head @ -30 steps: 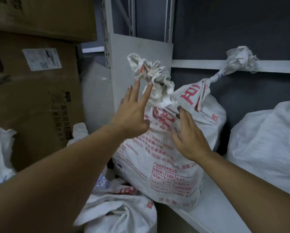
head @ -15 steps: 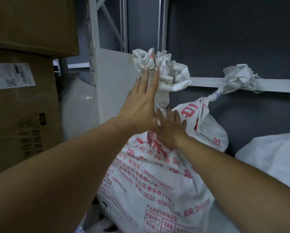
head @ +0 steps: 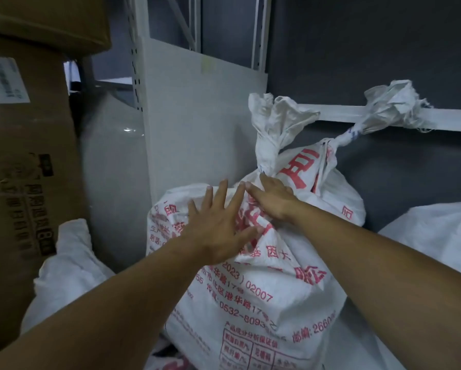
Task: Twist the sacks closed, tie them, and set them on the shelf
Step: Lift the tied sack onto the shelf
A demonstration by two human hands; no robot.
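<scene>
Fingers (head: 222,194) of both hands lie straight and spread, gripping nothing, pressed flat on the crinkled woven white sack (head: 253,295) printed in red. The left hand (head: 218,228) is on its upper face, and the right hand (head: 274,202) is just below the tied neck (head: 270,134). The bulging sack stands upright beside the smooth grey shelf panel (head: 197,124), its twisted neck pointing up.

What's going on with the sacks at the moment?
A person presses both hands flat on the front sack. The left hand is spread on its upper face, and the right hand lies just below the tied neck. The sack stands beside the shelf's side panel, already twisted and tied. A second tied sack sits behind it, and another white sack lies to the right. Neither hand grips anything.
</scene>
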